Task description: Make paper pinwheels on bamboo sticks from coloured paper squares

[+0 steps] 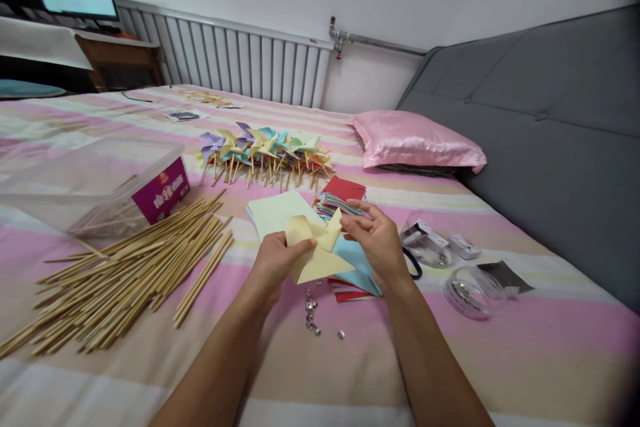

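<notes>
A pale yellow paper pinwheel piece, cut and partly folded, is held up in front of me. My left hand pinches its left side, thumb on top. At its upper right point, my right hand has thumb and fingertips closed on the paper's corner. Behind the paper lie a pale green paper stack, a stack of coloured paper squares with red on top, and light blue paper sheets over red ones. Small shiny metal pieces are scattered on the bedspread below my hands.
Many wooden sticks lie at left beside a clear plastic box. Finished pinwheels are heaped farther back. Round clear containers and a dark hair band sit at right. A pink pillow rests near the grey headboard.
</notes>
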`<act>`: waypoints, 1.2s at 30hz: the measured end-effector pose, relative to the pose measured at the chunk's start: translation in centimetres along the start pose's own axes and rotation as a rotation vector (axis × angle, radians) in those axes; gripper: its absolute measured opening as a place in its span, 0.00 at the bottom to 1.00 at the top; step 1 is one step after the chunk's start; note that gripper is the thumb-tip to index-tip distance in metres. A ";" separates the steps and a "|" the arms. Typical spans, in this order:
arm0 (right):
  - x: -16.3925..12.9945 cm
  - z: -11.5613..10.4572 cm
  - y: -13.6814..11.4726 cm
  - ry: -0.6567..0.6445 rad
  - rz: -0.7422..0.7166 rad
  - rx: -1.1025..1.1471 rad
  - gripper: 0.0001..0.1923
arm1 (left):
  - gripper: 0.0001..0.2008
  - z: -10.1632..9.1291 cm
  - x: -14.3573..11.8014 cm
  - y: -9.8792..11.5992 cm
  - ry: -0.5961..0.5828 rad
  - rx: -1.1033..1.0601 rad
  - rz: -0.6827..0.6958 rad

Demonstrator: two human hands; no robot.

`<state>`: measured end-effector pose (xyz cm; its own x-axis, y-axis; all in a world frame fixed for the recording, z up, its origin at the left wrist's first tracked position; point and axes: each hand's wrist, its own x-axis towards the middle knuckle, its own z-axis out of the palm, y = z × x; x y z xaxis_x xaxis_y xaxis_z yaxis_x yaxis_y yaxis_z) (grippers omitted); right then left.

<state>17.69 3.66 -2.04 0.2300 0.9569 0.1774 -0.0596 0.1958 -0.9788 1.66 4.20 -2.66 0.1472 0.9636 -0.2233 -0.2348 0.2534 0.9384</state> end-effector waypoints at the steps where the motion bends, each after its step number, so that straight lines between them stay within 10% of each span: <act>1: -0.1 0.0 -0.1 0.031 -0.031 -0.004 0.23 | 0.13 -0.1 0.1 0.0 0.029 0.000 -0.002; 6: -0.6 0.1 -1.1 0.038 -0.158 -0.053 0.16 | 0.14 -0.5 0.6 -0.1 0.216 -0.079 0.008; 15: -1.9 0.5 -1.2 -0.609 0.079 -0.219 0.19 | 0.18 -0.9 0.9 0.2 0.295 -0.268 0.030; 36: -1.6 2.7 0.6 -0.229 0.011 -0.059 0.11 | 0.15 0.1 0.2 0.3 0.203 -0.329 0.070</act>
<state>14.66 2.85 -2.65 0.0028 0.9839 0.1785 -0.0023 0.1785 -0.9839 1.75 4.45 -2.33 -0.0657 0.9683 -0.2409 -0.5380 0.1689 0.8258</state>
